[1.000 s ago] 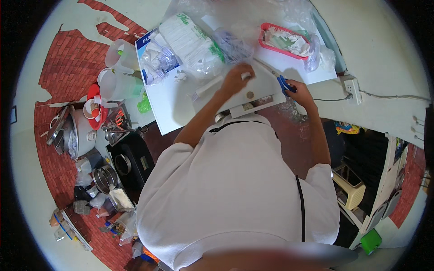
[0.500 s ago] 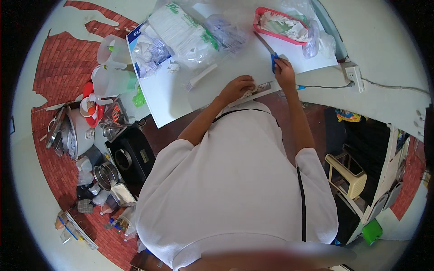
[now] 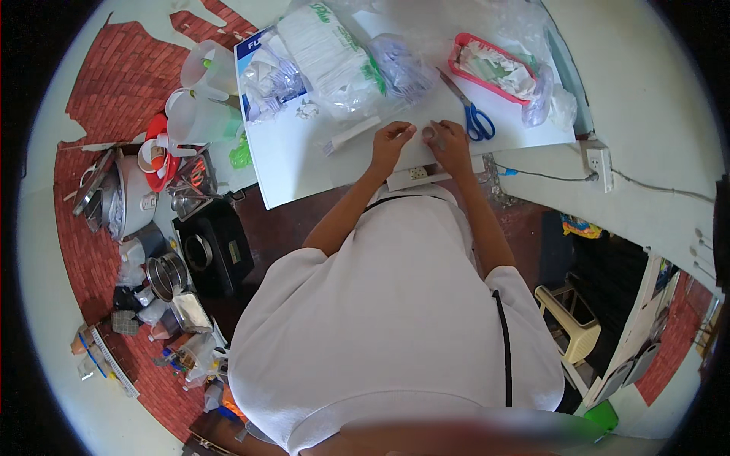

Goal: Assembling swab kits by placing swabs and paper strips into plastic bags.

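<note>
Both my hands are raised close together over the near edge of the white table (image 3: 304, 171). The fingers of my left hand (image 3: 389, 148) are pinched together, their tips facing the other hand; whatever is between them is too small to make out. In my right hand (image 3: 452, 148), curled fingers hold a small greyish rounded thing (image 3: 430, 134) whose kind I cannot tell. Just right of that hand, blue-handled scissors (image 3: 477, 121) lie on the table, blades pointing away to the left. A narrow pack of clear wrapped plastic (image 3: 351, 137) lies left of my left hand.
Bagged white packs (image 3: 323, 45) and purple-tinted plastic forks (image 3: 399, 68) lie at the back, near a pink basket (image 3: 493, 68). A white power strip (image 3: 417, 174) is below my hands. A wall socket (image 3: 598, 159) with a cable is right; plastic pitchers (image 3: 201, 118) stand left.
My right hand has let go of the scissors and moved left toward my left hand. The scissors now lie on the table. My left hand has shifted slightly, and the view has moved a little.
</note>
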A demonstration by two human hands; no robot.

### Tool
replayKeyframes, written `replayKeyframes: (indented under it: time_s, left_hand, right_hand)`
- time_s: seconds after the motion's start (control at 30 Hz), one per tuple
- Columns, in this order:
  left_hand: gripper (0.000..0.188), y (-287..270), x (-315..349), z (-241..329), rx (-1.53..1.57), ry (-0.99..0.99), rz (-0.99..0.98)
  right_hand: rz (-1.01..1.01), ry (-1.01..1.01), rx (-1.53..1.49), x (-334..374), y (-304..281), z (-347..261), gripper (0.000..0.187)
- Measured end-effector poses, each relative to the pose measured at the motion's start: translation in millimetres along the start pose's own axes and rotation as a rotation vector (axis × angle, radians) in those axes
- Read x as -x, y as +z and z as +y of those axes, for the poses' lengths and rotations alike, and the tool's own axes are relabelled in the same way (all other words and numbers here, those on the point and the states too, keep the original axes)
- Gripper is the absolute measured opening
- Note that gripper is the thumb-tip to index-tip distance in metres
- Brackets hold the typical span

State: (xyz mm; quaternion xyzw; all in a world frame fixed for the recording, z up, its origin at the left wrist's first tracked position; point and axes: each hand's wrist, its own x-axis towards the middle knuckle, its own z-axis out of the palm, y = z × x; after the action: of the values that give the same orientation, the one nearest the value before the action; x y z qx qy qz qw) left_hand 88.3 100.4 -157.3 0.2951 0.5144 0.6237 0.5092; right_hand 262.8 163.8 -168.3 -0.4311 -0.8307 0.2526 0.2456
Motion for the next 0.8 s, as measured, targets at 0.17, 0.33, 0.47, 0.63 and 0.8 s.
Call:
replayKeyframes:
  time_s: [0.17,0.33,0.47,0.63,0.8]
  left_hand:
    - [0.018,-1.5,6.0,38.7,0.230,-0.215,0.027]
    - [0.021,-8.6,14.0,58.6,0.382,-0.334,0.045]
    - [0.021,-22.3,20.6,58.6,0.336,-0.331,0.095]
    - [0.020,-39.2,25.0,60.8,0.188,-0.328,0.210]
    - [0.021,-54.8,27.1,58.2,0.260,-0.260,0.164]
  right_hand:
    - [0.137,-0.082,-0.101,-31.1,-10.6,-27.5,0.046]
    - [-0.077,0.019,-0.867,-36.2,-9.4,-77.4,0.040]
    - [-0.137,0.229,-1.128,-31.0,9.8,-94.1,0.024]
    - [-0.175,0.292,-1.157,-22.4,27.6,-96.1,0.017]
    - [-0.286,0.298,-1.149,-20.2,36.0,-104.0,0.017]
